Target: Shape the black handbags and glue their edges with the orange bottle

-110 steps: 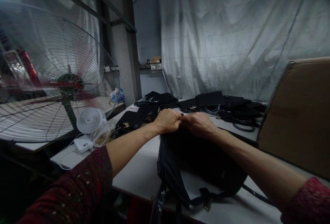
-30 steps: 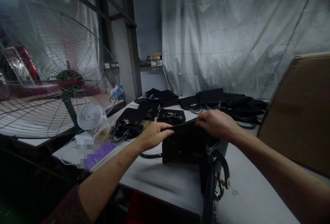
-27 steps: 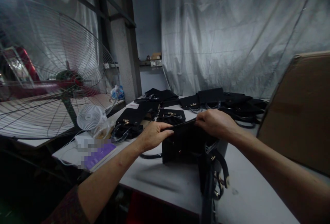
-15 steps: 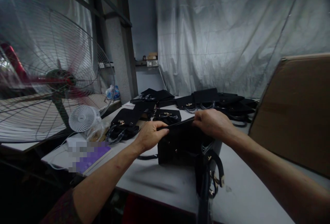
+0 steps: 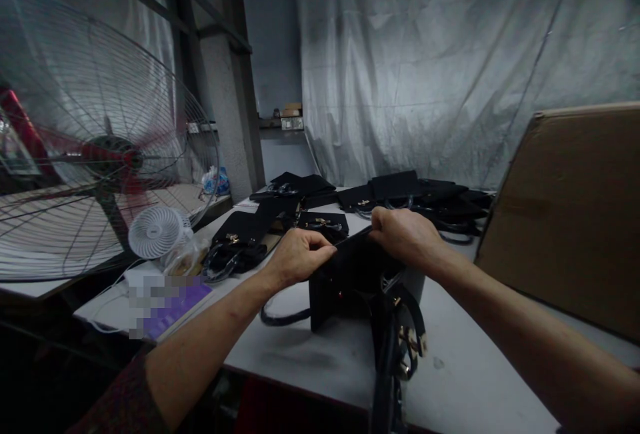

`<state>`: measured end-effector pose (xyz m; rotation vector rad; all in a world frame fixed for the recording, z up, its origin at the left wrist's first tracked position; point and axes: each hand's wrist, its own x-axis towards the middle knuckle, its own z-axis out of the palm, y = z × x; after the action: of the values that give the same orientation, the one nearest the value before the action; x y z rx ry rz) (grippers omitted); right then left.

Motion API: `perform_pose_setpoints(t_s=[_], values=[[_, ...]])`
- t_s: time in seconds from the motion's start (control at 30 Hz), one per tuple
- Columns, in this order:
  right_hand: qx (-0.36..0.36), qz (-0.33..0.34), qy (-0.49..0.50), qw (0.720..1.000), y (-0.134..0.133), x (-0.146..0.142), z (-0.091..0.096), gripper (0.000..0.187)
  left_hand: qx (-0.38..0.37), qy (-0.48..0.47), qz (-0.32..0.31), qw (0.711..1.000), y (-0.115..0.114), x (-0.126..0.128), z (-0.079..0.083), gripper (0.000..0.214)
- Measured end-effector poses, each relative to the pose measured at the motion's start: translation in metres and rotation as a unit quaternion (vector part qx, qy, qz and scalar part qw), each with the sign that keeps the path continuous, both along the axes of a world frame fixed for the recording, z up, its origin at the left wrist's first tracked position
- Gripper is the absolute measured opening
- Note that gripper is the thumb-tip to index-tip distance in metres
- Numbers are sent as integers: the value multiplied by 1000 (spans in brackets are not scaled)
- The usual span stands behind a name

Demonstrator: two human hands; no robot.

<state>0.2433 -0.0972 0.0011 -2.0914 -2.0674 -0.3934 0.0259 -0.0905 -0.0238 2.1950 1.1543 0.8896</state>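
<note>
A black handbag (image 5: 345, 291) is held up over the near part of the white table, tipped so that a strap and gold-coloured fittings hang down on its right. My left hand (image 5: 301, 255) pinches the bag's upper edge between thumb and fingers. Farther right on that edge, my right hand (image 5: 407, 234) is closed round it. One curved handle (image 5: 285, 316) sticks out to the left, low down. The bag's inside is too dark to make out. Behind it lies another black bag (image 5: 325, 222) with a gold clasp.
More black bags (image 5: 395, 186) lie along the back of the white table (image 5: 465, 354). A large cardboard box (image 5: 565, 221) stands at the right. On the left are a big caged fan (image 5: 115, 154), a small white fan (image 5: 159, 233) and a purple item (image 5: 175, 307).
The bag's upper edge has tilted, and its left side hangs slightly lower. My left hand has shifted a little to the right along the edge; both hands keep their hold.
</note>
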Motion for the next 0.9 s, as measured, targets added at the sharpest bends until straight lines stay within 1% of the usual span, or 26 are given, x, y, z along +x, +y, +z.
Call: perform_pose_setpoints(t_s=[0.1,0.33,0.5,0.67,0.9], values=[[9,-3,7,1000,0,3,-1,27,17,10,4,1000,-1,1,-1,23],[8,-6,33,999,5,10,-2,38,16,3,-5,1000,0,2,-3,22],[5,11,37,999,7,12,-3,32,19,4,1,1000,0,3,-3,22],[6,26,33,999,8,15,-4,31,12,2,-5,1000,4,2,-4,22],[7,29,26,999,9,17,-5,27,-1,5,10,1000,6,1,-3,22]])
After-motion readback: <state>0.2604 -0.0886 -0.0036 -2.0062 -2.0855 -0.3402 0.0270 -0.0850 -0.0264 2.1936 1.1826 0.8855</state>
